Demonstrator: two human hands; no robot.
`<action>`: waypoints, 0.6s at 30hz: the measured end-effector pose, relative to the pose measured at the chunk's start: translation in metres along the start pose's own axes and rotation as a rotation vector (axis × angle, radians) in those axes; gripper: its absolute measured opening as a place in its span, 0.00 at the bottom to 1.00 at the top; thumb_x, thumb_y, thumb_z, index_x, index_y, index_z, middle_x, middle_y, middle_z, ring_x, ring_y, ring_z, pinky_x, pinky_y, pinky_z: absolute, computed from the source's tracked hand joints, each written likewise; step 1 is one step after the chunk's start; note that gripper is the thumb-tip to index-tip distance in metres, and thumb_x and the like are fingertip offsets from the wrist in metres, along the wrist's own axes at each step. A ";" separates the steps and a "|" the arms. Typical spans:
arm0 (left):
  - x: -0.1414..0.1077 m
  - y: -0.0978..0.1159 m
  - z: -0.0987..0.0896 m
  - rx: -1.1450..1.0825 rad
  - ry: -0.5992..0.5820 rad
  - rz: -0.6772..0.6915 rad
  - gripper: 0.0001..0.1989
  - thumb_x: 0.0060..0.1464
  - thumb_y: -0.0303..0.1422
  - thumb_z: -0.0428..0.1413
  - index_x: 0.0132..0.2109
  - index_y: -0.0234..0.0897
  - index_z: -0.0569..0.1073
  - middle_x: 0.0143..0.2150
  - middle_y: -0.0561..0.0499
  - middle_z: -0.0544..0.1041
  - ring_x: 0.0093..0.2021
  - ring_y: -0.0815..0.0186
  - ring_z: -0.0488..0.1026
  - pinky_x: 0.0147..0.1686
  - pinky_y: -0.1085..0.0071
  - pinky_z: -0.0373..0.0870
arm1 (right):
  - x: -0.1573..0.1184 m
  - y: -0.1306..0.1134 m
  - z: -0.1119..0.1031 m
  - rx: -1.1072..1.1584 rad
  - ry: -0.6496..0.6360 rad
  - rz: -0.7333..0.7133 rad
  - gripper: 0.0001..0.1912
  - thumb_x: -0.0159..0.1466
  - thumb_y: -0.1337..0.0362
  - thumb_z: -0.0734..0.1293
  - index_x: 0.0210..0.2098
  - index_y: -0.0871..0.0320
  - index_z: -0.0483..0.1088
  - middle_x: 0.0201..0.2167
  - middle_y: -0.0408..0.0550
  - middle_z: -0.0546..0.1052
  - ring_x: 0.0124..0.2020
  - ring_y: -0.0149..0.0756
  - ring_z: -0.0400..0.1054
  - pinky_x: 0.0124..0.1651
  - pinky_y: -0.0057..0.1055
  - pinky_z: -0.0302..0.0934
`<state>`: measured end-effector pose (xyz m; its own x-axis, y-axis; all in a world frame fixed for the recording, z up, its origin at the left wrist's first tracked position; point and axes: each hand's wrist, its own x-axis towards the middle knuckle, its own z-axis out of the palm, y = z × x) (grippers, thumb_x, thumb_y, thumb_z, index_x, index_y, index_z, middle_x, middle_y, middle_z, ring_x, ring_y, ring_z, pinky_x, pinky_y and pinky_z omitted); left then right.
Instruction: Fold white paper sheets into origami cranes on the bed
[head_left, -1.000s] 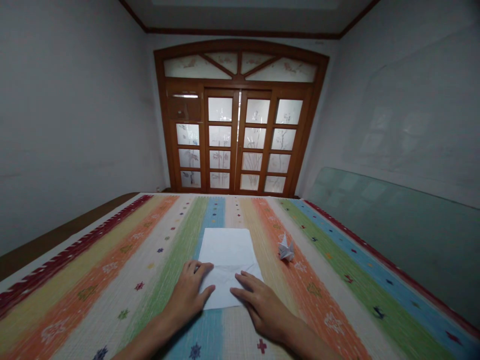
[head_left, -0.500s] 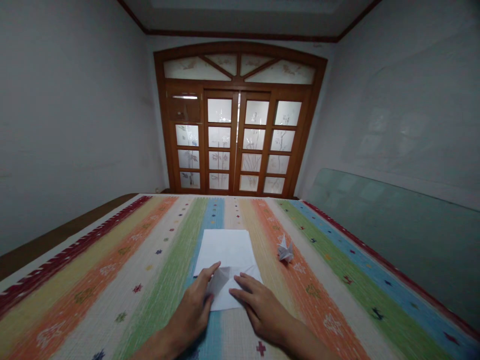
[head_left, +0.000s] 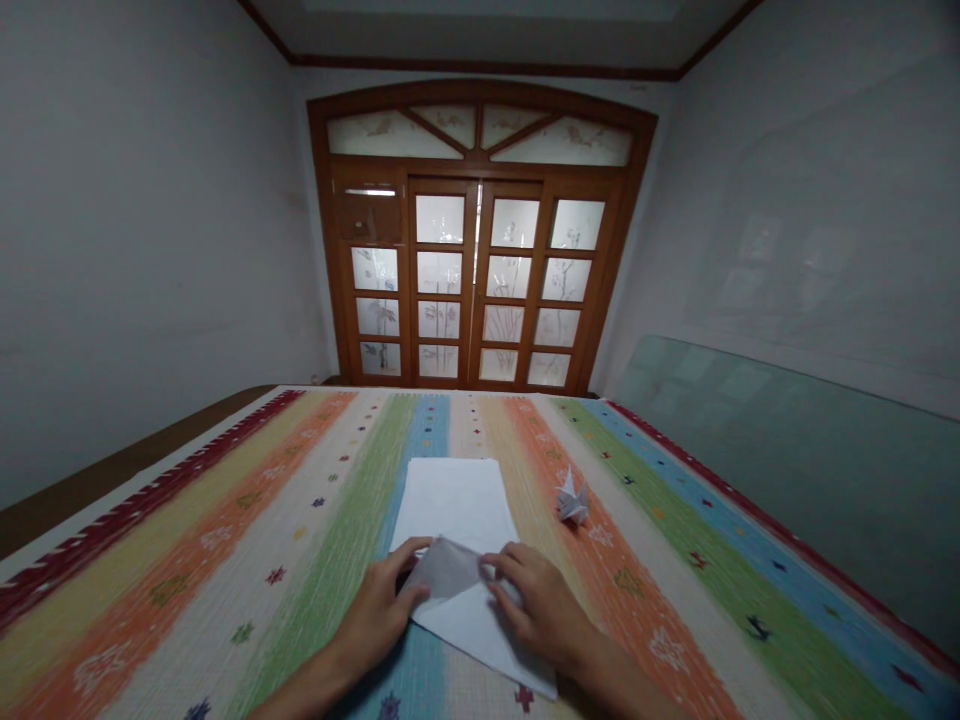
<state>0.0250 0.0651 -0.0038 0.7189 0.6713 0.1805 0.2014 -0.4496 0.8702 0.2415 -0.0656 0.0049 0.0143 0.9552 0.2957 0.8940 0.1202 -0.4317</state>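
Between my hands is a partly folded sheet of white paper (head_left: 480,625), with a shaded grey flap on its upper left part. My left hand (head_left: 390,595) pinches its left corner between thumb and fingers. My right hand (head_left: 536,605) grips its upper right edge, fingertips bent onto the paper. The folded sheet is tilted, one corner pointing to the lower right. Just beyond it lie flat white sheets of paper (head_left: 454,495), partly covered by the folded one. A small folded paper crane (head_left: 572,503) sits to the right of these sheets.
A striped, colourful tablecloth (head_left: 300,560) covers the table. Wooden doors with glass panes (head_left: 472,270) stand beyond its far edge. A pale green glass panel (head_left: 787,450) runs along the right side, against the wall.
The folded sheet has been turned and lifted slightly, so its grey flap now shows and a corner points to the lower right. My right hand has moved a little to the right.
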 end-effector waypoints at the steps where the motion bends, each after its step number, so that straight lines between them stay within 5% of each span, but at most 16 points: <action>1: -0.001 -0.001 0.001 0.017 -0.021 0.018 0.22 0.53 0.28 0.54 0.56 0.37 0.74 0.45 0.47 0.84 0.45 0.55 0.79 0.48 0.63 0.73 | 0.000 0.002 0.000 0.029 0.024 0.009 0.18 0.66 0.69 0.65 0.56 0.57 0.74 0.47 0.56 0.77 0.48 0.47 0.72 0.52 0.42 0.66; 4: -0.006 -0.001 0.006 0.095 -0.047 0.064 0.22 0.53 0.28 0.55 0.55 0.40 0.77 0.52 0.45 0.82 0.52 0.53 0.77 0.54 0.59 0.70 | -0.001 0.006 0.003 0.126 0.047 0.031 0.19 0.62 0.70 0.69 0.53 0.57 0.75 0.47 0.55 0.77 0.48 0.45 0.72 0.51 0.37 0.65; 7: -0.007 0.002 0.007 0.170 -0.043 0.074 0.22 0.52 0.28 0.55 0.55 0.41 0.78 0.52 0.44 0.82 0.52 0.52 0.76 0.54 0.57 0.69 | -0.001 0.010 0.007 0.182 0.026 0.114 0.07 0.60 0.71 0.71 0.39 0.59 0.79 0.37 0.51 0.81 0.41 0.42 0.74 0.45 0.34 0.65; 13: 0.003 0.003 -0.005 0.247 -0.035 -0.023 0.17 0.47 0.25 0.56 0.44 0.37 0.80 0.32 0.52 0.80 0.34 0.60 0.74 0.39 0.67 0.68 | 0.003 0.011 0.011 0.306 0.014 0.248 0.05 0.58 0.73 0.70 0.29 0.60 0.79 0.30 0.46 0.82 0.34 0.39 0.75 0.38 0.30 0.63; 18: 0.008 0.000 -0.011 0.242 -0.043 -0.080 0.10 0.45 0.24 0.57 0.36 0.37 0.80 0.26 0.55 0.76 0.31 0.62 0.72 0.35 0.70 0.64 | 0.002 0.014 0.014 0.237 0.085 0.183 0.07 0.56 0.76 0.71 0.29 0.59 0.80 0.32 0.48 0.79 0.36 0.39 0.74 0.40 0.30 0.64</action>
<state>0.0231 0.0767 0.0027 0.7207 0.6872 0.0912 0.4087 -0.5275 0.7448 0.2478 -0.0581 -0.0121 0.2118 0.9419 0.2606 0.7439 0.0176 -0.6680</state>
